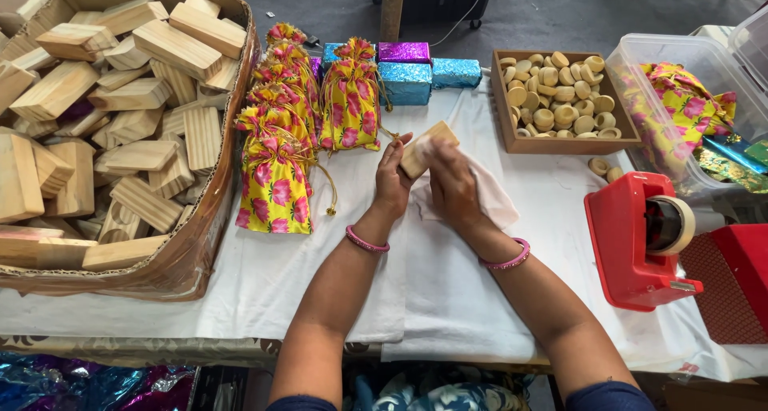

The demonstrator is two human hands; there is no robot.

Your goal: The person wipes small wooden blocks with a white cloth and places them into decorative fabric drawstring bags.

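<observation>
White cloth is spread over the worktop [264, 291], and its front edge is seen just below the forearms. Open room is found only in the bare strip of cloth directly beneath and in front of the hands; on every other side the space is closed off by containers.

To the left of the hands, a large cardboard box [200, 251] is filled with plain wooden blocks [120, 99] piled loosely. Between that box and the hands, yellow floral drawstring pouches [276, 179] are stood in a cluster. Beyond the hands, foil-wrapped boxes [406, 83] in blue and purple are lined up. Beyond and to the right, a shallow wooden tray [560, 144] is packed with round wooden discs [560, 95]; two discs lie loose just outside it. Farther right, a clear plastic tub [640, 67] is loaded with floral fabric and foil. A red tape dispenser [636, 243] is set close to the right forearm.

A single wooden block [422, 145] is held tilted above the cloth, between both hands. The left hand [392, 183] is closed around the block's lower end, with the thumb and fingers curled against it. The right hand [454, 185] is pressed against the block's side with a white cloth rag [492, 199] gathered under its bent fingers.
</observation>
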